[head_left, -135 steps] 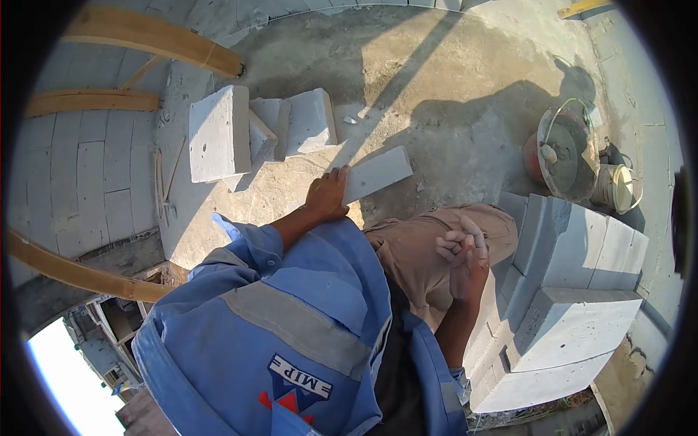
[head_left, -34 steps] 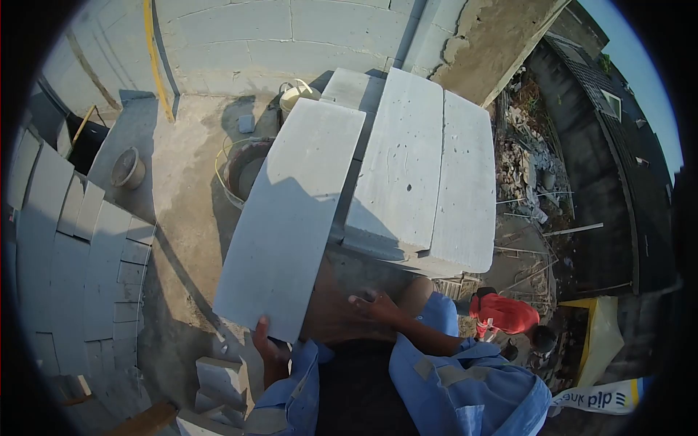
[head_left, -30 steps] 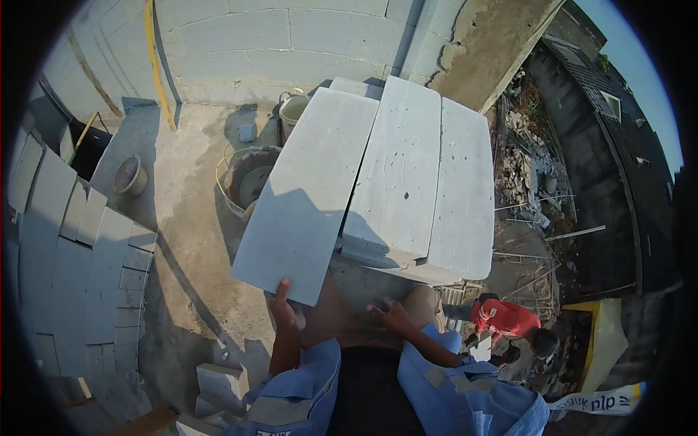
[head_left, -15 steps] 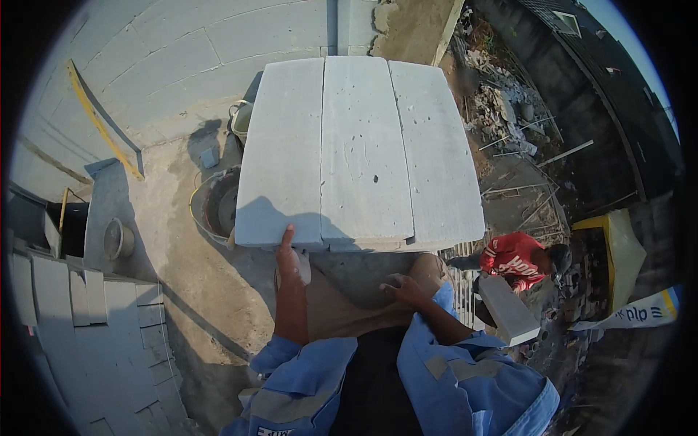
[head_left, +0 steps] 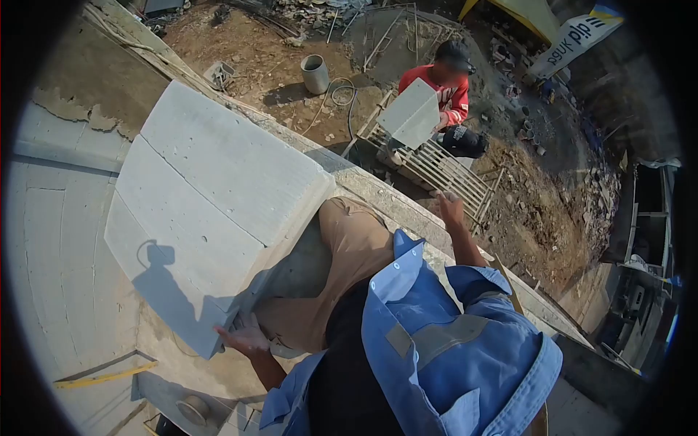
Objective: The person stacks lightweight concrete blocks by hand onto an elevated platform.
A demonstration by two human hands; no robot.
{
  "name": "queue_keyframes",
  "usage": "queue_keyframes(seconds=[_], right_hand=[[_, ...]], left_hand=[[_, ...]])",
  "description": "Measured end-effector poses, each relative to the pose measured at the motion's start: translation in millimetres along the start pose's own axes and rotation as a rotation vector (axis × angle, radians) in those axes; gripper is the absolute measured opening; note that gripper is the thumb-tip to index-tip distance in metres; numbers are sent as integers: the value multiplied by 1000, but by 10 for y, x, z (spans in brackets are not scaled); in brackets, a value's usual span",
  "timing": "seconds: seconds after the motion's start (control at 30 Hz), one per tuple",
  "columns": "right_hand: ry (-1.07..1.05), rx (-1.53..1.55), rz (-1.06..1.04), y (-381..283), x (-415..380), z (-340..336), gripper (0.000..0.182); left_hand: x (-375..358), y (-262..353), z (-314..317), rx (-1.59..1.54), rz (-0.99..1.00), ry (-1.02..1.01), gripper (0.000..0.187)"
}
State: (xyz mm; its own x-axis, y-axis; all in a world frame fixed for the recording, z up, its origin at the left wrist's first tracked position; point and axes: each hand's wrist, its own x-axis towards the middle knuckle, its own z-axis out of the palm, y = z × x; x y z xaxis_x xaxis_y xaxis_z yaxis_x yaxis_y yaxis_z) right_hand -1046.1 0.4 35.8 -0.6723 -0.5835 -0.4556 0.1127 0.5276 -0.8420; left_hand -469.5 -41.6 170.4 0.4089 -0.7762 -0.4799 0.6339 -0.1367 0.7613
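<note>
Pale grey blocks (head_left: 211, 171) lie side by side in a stack in front of my legs. At the stack's near lower corner is my left hand (head_left: 246, 338), empty, its thumb and fingers spread. My right hand (head_left: 449, 206) is raised over the wall edge, with its fingers partly curled; whether it holds anything is too small to tell. Beyond it, below the wall, a person in a red shirt (head_left: 458, 98) holds up a grey block (head_left: 411, 115) with a hand at its side.
A wooden slatted platform (head_left: 429, 171) stands below the wall edge (head_left: 378, 198). Farther off are a grey bucket (head_left: 315, 74), a hose (head_left: 352, 98) and a white banner (head_left: 574, 45). At lower left are a yellow bar (head_left: 105, 376) and a round bucket (head_left: 193, 409).
The view has swung right toward the co-worker, who has raised the block. My right hand has reached out to the right, over the wall edge. My left hand stays near the stack's corner.
</note>
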Motion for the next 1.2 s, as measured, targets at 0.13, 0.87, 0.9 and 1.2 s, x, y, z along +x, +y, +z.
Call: queue_keyframes(seconds=[0.13,0.87,0.9,1.2], right_hand=[[130,185,264,345,290,-27,24],[65,1139,422,-586,1026,1342,57],[68,1141,389,-664,983,1308,57],[-153,1234,115,-1830,582,1282,56]], left_hand=[[-672,-604,869,424,-644,-492,85],[-870,-1940,4777,1395,585,-1286,91],[-909,-1653,4862,1349,553,-1277,88],[-657,227,3596,1009,514,-867,85]])
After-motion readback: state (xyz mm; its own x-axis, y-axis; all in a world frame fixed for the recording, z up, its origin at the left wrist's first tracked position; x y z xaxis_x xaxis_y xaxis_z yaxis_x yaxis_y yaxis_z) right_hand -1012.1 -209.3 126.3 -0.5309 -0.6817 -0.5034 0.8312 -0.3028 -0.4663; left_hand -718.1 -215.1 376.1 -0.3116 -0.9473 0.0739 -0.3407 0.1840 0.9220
